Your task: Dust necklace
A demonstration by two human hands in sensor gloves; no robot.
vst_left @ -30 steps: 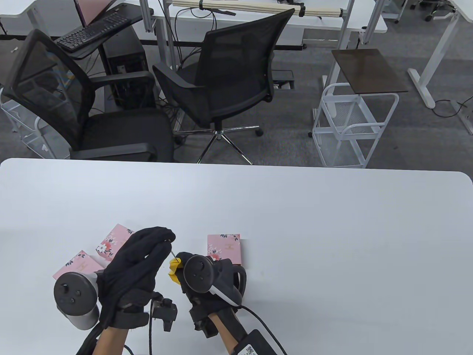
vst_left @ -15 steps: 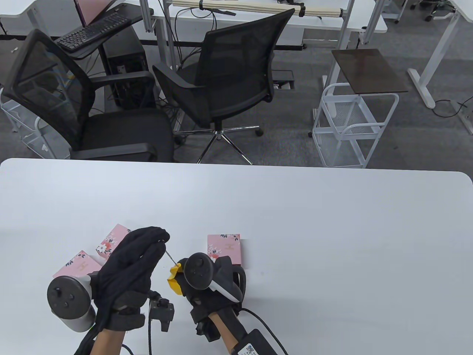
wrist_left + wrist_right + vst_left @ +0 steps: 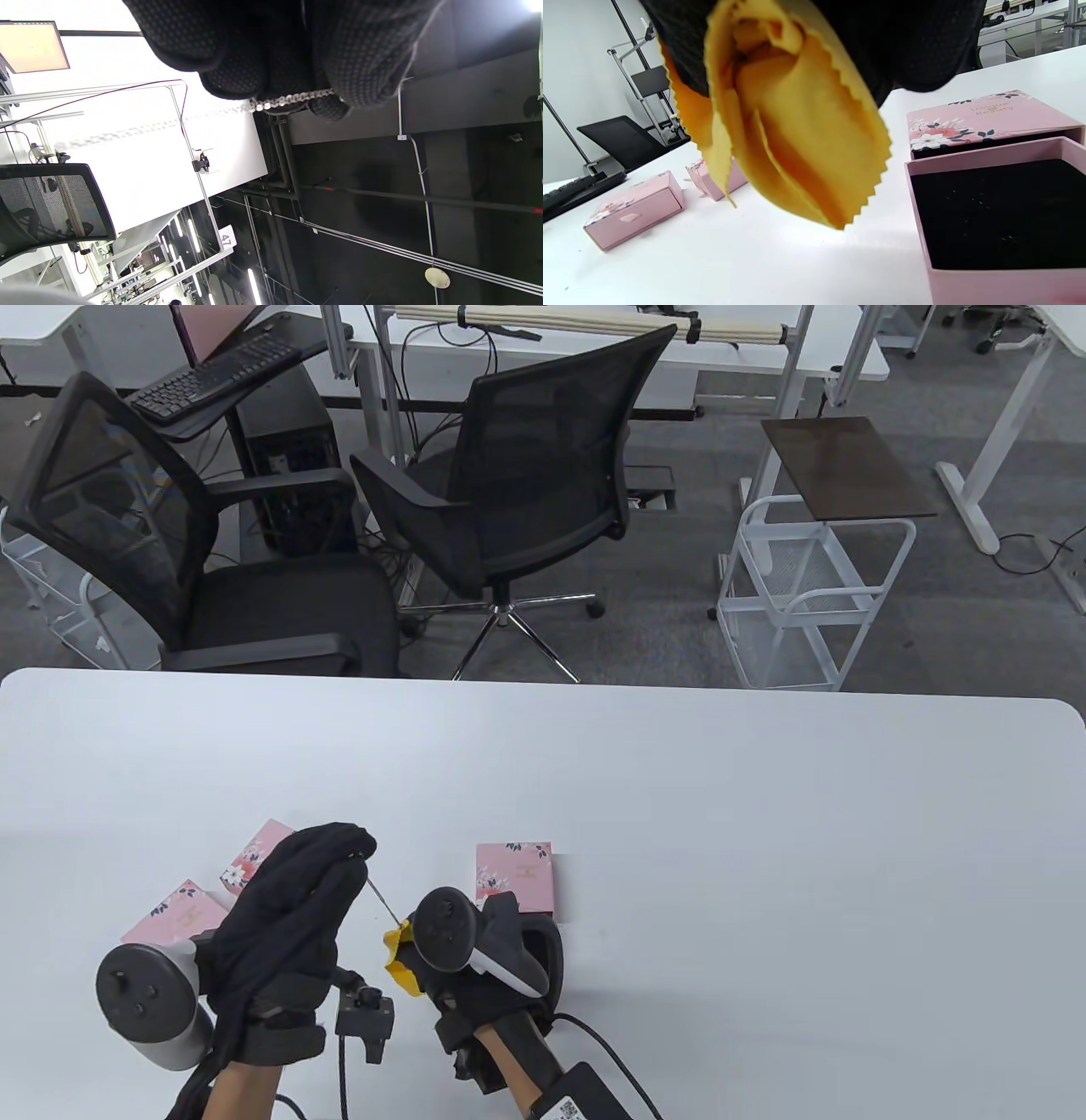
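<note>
A wide white counter [image 3: 679, 814] fills the lower half of the table view, its far edge rounded at the corners. Near its front edge, the left hand [image 3: 280, 933] pinches one end of a thin silver necklace [image 3: 379, 897] between curled fingers [image 3: 360, 63]; the chain runs taut, down and to the right, into a yellow cloth [image 3: 399, 954] with zigzag-cut edges. The right hand [image 3: 475, 976] has its fingers clenched round that cloth, which wraps the chain where the two meet. The necklace is thus in the air between the two hands, above the counter.

Two closed pink floral boxes [image 3: 174, 912] lie on the counter just behind the left hand, partly hidden by it. A third pink box lid [image 3: 516, 875] lies just beyond the right hand. In the right wrist view an open pink box [image 3: 1005, 220] with a black lining sits beside that lid.

Beyond the counter, on grey carpet, stand two black mesh office chairs [image 3: 509, 500], a white wire trolley [image 3: 806, 594] with a dark brown top, and white desks. A black keyboard [image 3: 212, 377] rests on a stand at the upper left, with a dark computer tower below it.
</note>
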